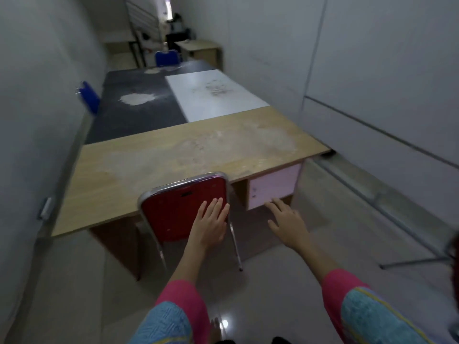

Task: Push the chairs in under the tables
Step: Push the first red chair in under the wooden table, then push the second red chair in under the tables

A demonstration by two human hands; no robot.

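Note:
A red chair (178, 209) with a chrome frame stands at the near edge of a wooden table (173, 155), its seat tucked beneath the top. My left hand (211, 224) lies flat against the right side of the red backrest, fingers spread. My right hand (288, 222) hovers open in the air to the right of the chair, in front of a pink drawer unit (273, 186), holding nothing. A blue chair (90, 96) sits at the left side of a black table (139, 105). Another blue chair (167, 58) stands at the far end.
A white tabletop (213, 95) adjoins the black one, both dusty. Grey walls close in on the left and right. A small wooden desk (201, 49) and a metal railing (141, 28) lie farther back. Metal bars (409, 261) lie on the floor at right.

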